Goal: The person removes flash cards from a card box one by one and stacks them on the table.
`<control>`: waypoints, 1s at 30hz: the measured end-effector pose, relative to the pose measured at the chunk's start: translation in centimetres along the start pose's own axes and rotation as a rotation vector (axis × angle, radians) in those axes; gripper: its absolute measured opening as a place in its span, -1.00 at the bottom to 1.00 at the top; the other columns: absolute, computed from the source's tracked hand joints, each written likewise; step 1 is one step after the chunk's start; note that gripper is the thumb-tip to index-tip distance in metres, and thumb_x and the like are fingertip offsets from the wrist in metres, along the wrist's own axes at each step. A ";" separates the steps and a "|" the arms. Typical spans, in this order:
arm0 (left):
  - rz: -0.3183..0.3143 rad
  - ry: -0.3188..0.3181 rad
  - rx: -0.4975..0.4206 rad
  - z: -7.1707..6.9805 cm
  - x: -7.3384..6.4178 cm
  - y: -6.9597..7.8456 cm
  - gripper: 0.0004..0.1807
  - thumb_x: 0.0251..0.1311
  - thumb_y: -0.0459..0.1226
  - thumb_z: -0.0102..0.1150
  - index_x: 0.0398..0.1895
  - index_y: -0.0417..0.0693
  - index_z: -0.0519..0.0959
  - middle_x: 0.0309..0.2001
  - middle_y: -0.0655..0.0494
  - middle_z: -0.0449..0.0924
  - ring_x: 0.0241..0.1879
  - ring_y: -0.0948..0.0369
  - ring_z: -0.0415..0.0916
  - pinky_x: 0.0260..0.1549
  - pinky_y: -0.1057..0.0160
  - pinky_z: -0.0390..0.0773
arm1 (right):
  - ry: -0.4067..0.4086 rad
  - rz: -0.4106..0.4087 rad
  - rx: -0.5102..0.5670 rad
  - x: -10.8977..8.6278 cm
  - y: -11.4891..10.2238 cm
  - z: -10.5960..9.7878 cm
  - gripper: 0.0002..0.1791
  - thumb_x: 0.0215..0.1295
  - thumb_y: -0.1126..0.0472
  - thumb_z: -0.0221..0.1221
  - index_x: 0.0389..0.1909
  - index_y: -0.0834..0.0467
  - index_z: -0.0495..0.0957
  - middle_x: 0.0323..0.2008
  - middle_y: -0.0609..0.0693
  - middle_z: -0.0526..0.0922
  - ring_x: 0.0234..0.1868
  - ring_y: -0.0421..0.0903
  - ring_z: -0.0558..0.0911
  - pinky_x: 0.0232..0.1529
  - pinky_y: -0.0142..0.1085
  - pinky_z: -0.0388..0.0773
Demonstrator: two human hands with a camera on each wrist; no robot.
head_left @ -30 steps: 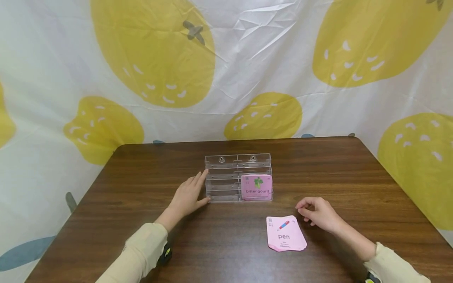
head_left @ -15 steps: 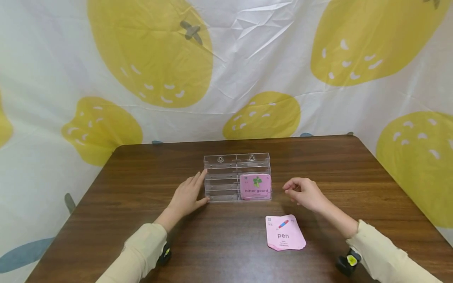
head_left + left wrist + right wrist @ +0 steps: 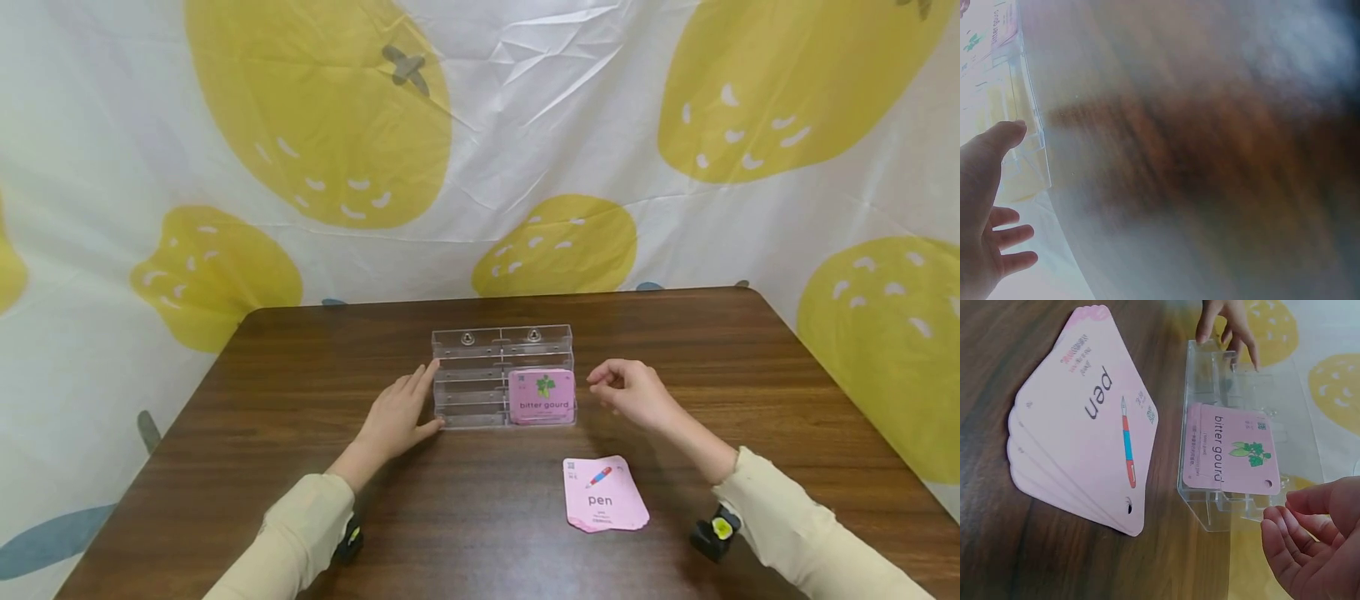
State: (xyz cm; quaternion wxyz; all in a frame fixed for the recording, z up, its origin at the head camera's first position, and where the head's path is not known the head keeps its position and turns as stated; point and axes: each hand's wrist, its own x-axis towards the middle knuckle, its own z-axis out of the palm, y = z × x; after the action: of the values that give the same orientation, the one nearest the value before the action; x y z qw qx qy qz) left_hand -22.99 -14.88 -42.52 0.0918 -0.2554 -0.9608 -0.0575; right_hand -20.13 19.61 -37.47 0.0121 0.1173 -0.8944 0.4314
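A clear plastic tiered card holder [image 3: 471, 397] with two columns stands on the brown wooden table. Its lower right pocket holds a stack of pink flash cards, the front one reading "bitter gourd" [image 3: 542, 397]. My left hand [image 3: 394, 414] lies along the holder's left side, index fingertip and thumb at its edge, fingers extended. Just right of the bitter gourd cards is my right hand [image 3: 636, 393], fingers loosely bent and nothing between them; the right wrist view shows its fingertips [image 3: 1272, 514] near that card's corner. Nearer me lies a fanned pile of pink flash cards topped by "pen" [image 3: 603, 493].
Behind the table hangs a white cloth [image 3: 360, 267] printed with yellow fruit. The table's back edge [image 3: 360, 303] runs behind the holder. A dark wrist camera [image 3: 714, 533] is strapped at the right sleeve [image 3: 780, 500].
My right hand has moved from beside the pen pile forward and left, up to the holder's right side. The left hand, the holder and both card stacks have stayed put.
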 end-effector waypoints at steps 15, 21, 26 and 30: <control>0.006 -0.002 -0.003 0.1 0.0 -0.1 -0.01 0.05 0.04 0.19 0.42 -0.12 -0.11 0.25 -0.27 0.21 0.14 -0.13 0.30 0.12 -0.02 0.31 | 0.068 -0.036 0.010 1.6 0.3 1.3 -0.83 0.05 0.46 0.11 -0.30 0.42 0.53 -0.47 0.13 0.58 -0.53 -0.15 0.50 -0.57 -0.42 0.49; -0.001 -0.007 -0.011 0.2 0.0 -0.1 -0.02 0.05 0.03 0.19 0.41 -0.11 -0.10 0.26 -0.26 0.21 0.15 -0.12 0.29 0.12 -0.03 0.30 | 0.094 -0.015 0.063 2.1 0.6 2.1 -0.81 0.01 0.47 0.13 -0.30 0.42 0.52 -0.45 0.17 0.59 -0.48 -0.11 0.53 -0.54 -0.43 0.50; -0.005 -0.009 -0.016 0.2 0.0 -0.1 -0.02 0.05 0.03 0.19 0.42 -0.10 -0.11 0.26 -0.26 0.20 0.15 -0.13 0.28 0.12 -0.03 0.30 | 0.105 -0.016 0.083 2.4 0.6 2.7 -0.84 0.00 0.46 0.18 -0.33 0.40 0.53 -0.46 0.16 0.59 -0.49 -0.12 0.53 -0.54 -0.44 0.50; -0.003 -0.002 -0.014 0.1 0.0 -0.1 -0.02 0.04 0.03 0.19 0.42 -0.10 -0.10 0.26 -0.26 0.21 0.15 -0.12 0.29 0.12 -0.03 0.31 | 0.133 -0.024 0.070 2.6 0.7 3.0 -0.87 -0.01 0.44 0.22 -0.38 0.38 0.53 -0.50 0.12 0.58 -0.51 -0.14 0.51 -0.56 -0.45 0.49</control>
State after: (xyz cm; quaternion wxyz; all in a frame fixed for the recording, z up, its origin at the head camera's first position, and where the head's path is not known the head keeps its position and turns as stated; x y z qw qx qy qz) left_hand -23.00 -14.96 -42.59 0.0891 -0.2547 -0.9608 -0.0640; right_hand -22.54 17.19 -39.54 0.0725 0.0998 -0.8745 0.4692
